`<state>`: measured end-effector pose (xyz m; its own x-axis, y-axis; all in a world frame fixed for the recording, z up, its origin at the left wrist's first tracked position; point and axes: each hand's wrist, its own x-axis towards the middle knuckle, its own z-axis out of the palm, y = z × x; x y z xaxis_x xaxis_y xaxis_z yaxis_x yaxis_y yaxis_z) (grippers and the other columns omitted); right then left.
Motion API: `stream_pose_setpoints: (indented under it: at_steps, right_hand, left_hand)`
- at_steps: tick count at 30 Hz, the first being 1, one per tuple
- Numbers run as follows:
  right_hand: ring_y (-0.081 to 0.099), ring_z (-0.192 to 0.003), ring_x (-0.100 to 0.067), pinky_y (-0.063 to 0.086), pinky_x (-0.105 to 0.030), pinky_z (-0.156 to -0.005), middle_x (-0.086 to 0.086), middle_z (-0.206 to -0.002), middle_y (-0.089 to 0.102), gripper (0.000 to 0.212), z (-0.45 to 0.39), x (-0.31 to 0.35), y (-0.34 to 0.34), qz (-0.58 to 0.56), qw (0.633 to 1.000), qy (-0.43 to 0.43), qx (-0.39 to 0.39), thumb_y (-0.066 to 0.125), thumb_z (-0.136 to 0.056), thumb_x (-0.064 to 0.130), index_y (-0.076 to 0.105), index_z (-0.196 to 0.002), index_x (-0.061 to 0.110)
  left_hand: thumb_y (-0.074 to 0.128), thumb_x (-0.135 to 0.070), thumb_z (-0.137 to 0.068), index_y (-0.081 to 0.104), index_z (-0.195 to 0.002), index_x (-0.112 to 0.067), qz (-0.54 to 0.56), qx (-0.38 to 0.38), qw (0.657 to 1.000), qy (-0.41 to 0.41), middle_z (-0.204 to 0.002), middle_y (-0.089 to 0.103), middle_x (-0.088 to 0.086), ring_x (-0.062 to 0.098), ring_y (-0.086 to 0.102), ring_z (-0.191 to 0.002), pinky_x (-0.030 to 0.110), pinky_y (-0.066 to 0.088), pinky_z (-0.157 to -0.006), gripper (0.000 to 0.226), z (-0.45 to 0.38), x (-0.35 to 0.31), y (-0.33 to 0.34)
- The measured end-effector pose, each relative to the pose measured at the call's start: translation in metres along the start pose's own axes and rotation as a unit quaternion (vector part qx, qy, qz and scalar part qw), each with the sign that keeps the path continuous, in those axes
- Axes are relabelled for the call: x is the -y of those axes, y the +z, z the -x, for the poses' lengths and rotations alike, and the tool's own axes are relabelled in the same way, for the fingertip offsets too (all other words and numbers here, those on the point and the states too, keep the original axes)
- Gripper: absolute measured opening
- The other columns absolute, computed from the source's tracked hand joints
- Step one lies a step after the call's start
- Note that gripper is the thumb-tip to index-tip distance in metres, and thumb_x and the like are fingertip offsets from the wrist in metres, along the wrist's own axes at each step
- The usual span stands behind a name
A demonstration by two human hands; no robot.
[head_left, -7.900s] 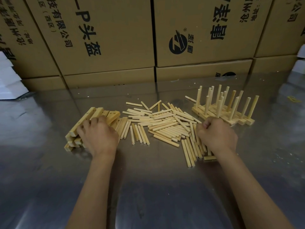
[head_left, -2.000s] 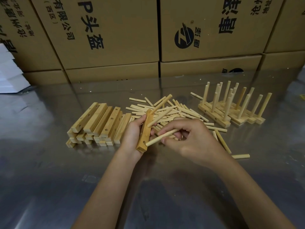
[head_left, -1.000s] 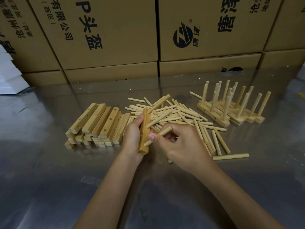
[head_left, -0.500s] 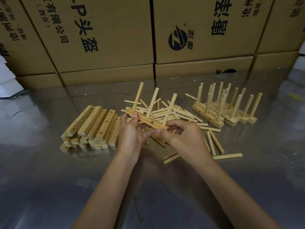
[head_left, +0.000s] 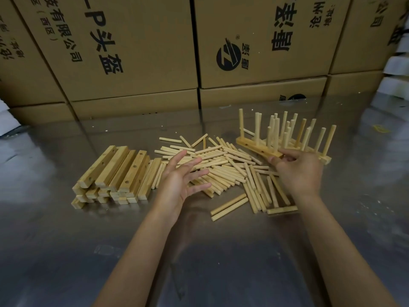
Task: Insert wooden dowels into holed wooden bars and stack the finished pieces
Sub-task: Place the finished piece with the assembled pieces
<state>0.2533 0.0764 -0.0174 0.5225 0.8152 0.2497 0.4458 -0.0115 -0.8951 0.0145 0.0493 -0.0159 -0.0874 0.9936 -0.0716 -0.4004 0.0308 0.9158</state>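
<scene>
A wooden bar point(head_left: 257, 148) with three upright dowels is held at its near end by the right hand point(head_left: 298, 171), the thumb and curled fingers closed round it. It is held at the left edge of the stack of finished pieces point(head_left: 309, 140), though whether it already rests on the table or on that stack cannot be told, since the hand covers the near end. The bars under the stack are largely hidden behind their own pegs. The left hand point(head_left: 180, 180) is spread, palm turned inward, fingers straight, with nothing gripped (it hovers over the loose dowels point(head_left: 221, 169) scattered on the metal table point(head_left: 66, 251)). The pile of empty holed bars point(head_left: 115, 176) lies just left of it; its lower layers are seen only by their ends. Cardboard boxes point(head_left: 132, 52) are cut off at the top.
</scene>
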Motion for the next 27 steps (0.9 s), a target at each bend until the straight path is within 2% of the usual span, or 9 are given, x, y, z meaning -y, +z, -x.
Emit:
stream_pose_setpoints:
  at_steps: [3, 8, 12, 17, 22, 27]
  right_hand:
    - [0.058, -0.073, -0.008, 0.041, -0.023, -0.068, 0.017, -0.074, 0.061, 0.036, -0.009, -0.009, -0.002, 0.036, 0.999, 0.021, -0.028, 0.082, -0.078, 0.029, 0.074, -0.112, 0.018]
    - [0.064, -0.093, -0.024, 0.04, -0.027, -0.072, -0.001, -0.097, 0.073, 0.027, -0.007, -0.012, -0.001, 0.107, 0.993, 0.034, -0.031, 0.077, -0.081, 0.026, 0.076, -0.108, 0.022]
    - [0.055, -0.081, -0.019, 0.041, -0.03, -0.071, 0.002, -0.081, 0.064, 0.017, -0.009, -0.014, -0.005, 0.133, 0.989, 0.06, -0.003, 0.074, -0.081, 0.028, 0.077, -0.097, 0.023]
    - [0.05, -0.077, -0.018, 0.039, -0.03, -0.069, 0.006, -0.07, 0.054, 0.007, -0.009, -0.016, -0.006, 0.151, 0.987, 0.052, 0.015, 0.073, -0.081, 0.024, 0.076, -0.087, 0.024]
    - [0.059, -0.094, -0.023, 0.044, -0.033, -0.075, 0.003, -0.09, 0.063, 0.015, -0.012, -0.018, -0.004, 0.154, 0.986, 0.055, 0.026, 0.074, -0.08, 0.025, 0.07, -0.095, 0.025]
    - [0.053, -0.087, -0.017, 0.04, -0.03, -0.072, 0.003, -0.092, 0.063, 0.017, -0.016, -0.021, -0.003, 0.124, 0.99, 0.063, 0.03, 0.075, -0.08, 0.026, 0.066, -0.094, 0.026]
  left_hand:
    - [0.048, -0.006, -0.103, 0.049, -0.14, -0.021, -0.01, 0.004, 1.0, 0.001, -0.123, 0.07, 0.008, 0.031, 0.072, -0.102, 0.041, 0.062, -0.067, 0.04, -0.001, 0.0, -0.001]
    - [0.049, -0.007, -0.102, 0.052, -0.137, -0.021, -0.021, 0.005, 1.0, 0.005, -0.123, 0.07, 0.008, 0.03, 0.073, -0.1, 0.04, 0.062, -0.065, 0.038, -0.001, 0.001, -0.002]
    - [0.05, -0.007, -0.102, 0.054, -0.135, -0.022, -0.024, 0.006, 1.0, 0.005, -0.121, 0.071, 0.008, 0.03, 0.073, -0.1, 0.04, 0.062, -0.064, 0.036, -0.001, 0.0, -0.002]
    - [0.051, -0.007, -0.101, 0.055, -0.133, -0.021, -0.027, 0.007, 1.0, 0.004, -0.121, 0.071, 0.009, 0.031, 0.073, -0.099, 0.04, 0.062, -0.062, 0.035, -0.001, 0.0, -0.002]
    - [0.052, -0.008, -0.1, 0.054, -0.135, -0.02, -0.034, 0.01, 0.999, 0.001, -0.123, 0.07, 0.01, 0.032, 0.073, -0.099, 0.041, 0.062, -0.062, 0.037, -0.002, 0.0, -0.002]
    - [0.052, -0.008, -0.1, 0.055, -0.133, -0.02, -0.039, 0.011, 0.999, 0.001, -0.122, 0.07, 0.01, 0.032, 0.073, -0.099, 0.041, 0.063, -0.062, 0.035, -0.002, -0.001, -0.002]
